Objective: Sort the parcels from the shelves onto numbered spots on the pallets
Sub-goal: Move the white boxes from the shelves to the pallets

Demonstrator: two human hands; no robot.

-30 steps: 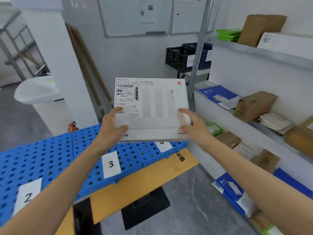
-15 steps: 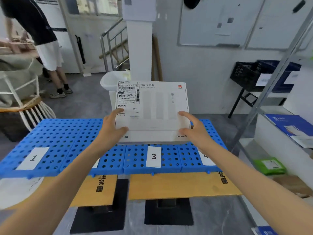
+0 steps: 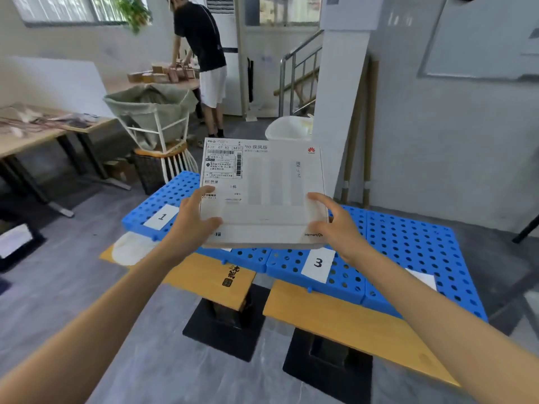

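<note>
Grey floor carries two black bases, near centre. Each base holds an orange wooden bench board: left board, right board. Blue perforated pallets lie in a row across both boards, running left-far to right-near. White paper labels lie flat on the pallets: label "1" at the left end, label "3" mid-row, and a third label to the right, number hidden. White rounded sheet on the left board end, partly under the pallet. Left table holds scattered papers. Far table holds brown boxes.
</note>
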